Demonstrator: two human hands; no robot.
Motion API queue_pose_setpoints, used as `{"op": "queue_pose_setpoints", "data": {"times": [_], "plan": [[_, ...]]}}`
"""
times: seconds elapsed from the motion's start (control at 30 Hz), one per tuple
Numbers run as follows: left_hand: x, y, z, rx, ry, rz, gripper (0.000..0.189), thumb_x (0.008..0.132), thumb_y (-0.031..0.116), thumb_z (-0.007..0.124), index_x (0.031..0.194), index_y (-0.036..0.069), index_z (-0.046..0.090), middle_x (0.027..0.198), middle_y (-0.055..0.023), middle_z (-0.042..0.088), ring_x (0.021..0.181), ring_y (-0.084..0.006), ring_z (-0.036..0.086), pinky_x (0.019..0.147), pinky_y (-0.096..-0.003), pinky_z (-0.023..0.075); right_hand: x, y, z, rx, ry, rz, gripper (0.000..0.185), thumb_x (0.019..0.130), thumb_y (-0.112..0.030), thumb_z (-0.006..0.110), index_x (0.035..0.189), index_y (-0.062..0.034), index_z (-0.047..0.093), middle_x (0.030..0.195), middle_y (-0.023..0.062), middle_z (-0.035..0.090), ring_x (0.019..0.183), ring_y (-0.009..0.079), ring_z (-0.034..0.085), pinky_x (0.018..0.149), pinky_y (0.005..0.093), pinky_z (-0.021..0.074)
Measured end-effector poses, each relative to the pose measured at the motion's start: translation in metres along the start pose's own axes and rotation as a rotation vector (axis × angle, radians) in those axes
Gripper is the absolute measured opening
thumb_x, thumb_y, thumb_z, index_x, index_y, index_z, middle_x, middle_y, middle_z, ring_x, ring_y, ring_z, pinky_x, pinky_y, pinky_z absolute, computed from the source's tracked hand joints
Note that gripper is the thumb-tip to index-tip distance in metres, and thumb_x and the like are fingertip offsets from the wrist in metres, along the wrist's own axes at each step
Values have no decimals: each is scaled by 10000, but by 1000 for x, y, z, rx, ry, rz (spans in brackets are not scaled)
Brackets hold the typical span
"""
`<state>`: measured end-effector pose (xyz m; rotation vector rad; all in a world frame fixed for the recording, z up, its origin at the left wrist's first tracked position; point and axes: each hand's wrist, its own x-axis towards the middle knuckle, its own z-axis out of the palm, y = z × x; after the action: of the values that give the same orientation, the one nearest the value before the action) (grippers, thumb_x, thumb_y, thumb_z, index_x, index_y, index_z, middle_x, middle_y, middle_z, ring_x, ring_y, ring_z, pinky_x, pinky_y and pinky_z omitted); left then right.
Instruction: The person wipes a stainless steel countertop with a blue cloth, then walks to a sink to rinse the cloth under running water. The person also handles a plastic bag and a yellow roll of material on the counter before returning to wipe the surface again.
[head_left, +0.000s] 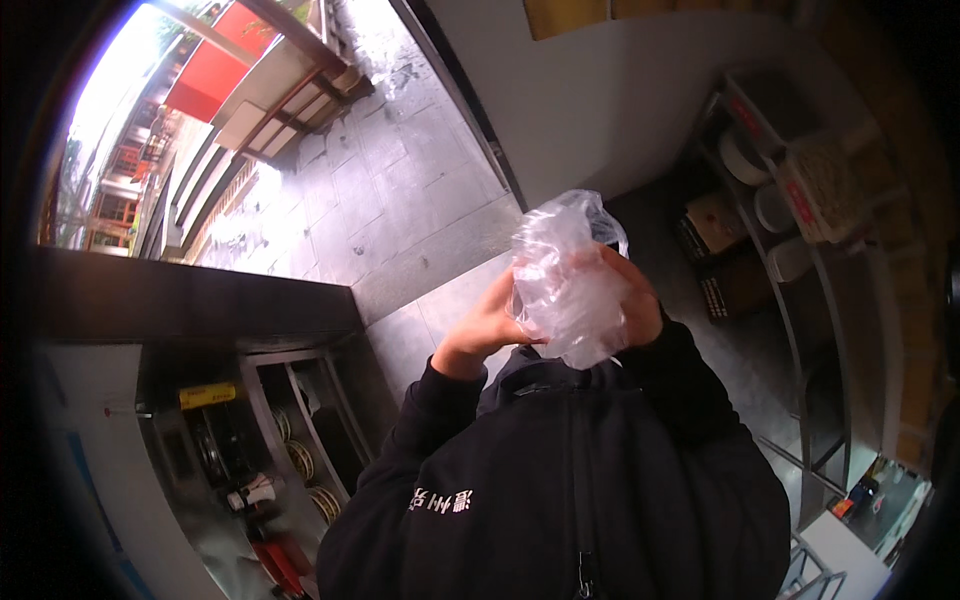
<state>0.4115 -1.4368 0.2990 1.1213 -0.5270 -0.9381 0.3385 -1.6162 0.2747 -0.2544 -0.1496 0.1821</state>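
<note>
A crumpled, translucent plastic bag (566, 285) is held up in front of my chest between both hands. My left hand (480, 322) grips its left side, with the fingers partly hidden by the plastic. On the opposite side, my right hand (636, 296) curls around the bag, its fingertips showing faintly through the film. Something dark shows at the bag's upper right edge, too covered to name. Whether the bag holds anything inside cannot be made out.
A doorway opens onto wet stone paving (397, 176) at upper left. Metal shelving (787, 315) with stacked white bowls (774, 208) and boxes stands at right. At lower left, a megaphone (253, 493) lies near a metal-framed cabinet (300, 375) holding stacked plates (300, 459).
</note>
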Motion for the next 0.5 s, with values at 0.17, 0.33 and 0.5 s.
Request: {"op": "queue_pose_setpoints", "data": {"times": [0.17, 0.33, 0.5], "plan": [[20, -7, 1, -229, 123, -27, 633, 644, -43, 648, 1239, -2, 440, 1121, -71, 551, 1038, -180, 526, 891, -312, 432, 8, -9, 15, -1055, 245, -355, 465, 823, -163, 591, 1228, 5, 437, 1123, 121, 561, 1020, 217, 555, 903, 325, 450], [25, -7, -22, -389, 240, -118, 408, 675, -19, 470, 1075, -40, 544, 919, -83, 613, 799, -166, 596, 697, -270, 484, -3, -34, 55, -1571, 584, -202, 600, 661, 9, 726, 1206, -36, 481, 1173, 114, 534, 1003, 197, 562, 833, 321, 488], [26, -14, -39, 111, 189, 83, 331, 711, 18, 460, 1015, -40, 577, 864, -69, 612, 757, -138, 590, 662, -244, 465, -13, -62, 69, -1178, 239, -141, 523, 726, -120, 725, 1191, -21, 510, 916, 113, 659, 561, 92, 572, 618, 243, 514]]}}
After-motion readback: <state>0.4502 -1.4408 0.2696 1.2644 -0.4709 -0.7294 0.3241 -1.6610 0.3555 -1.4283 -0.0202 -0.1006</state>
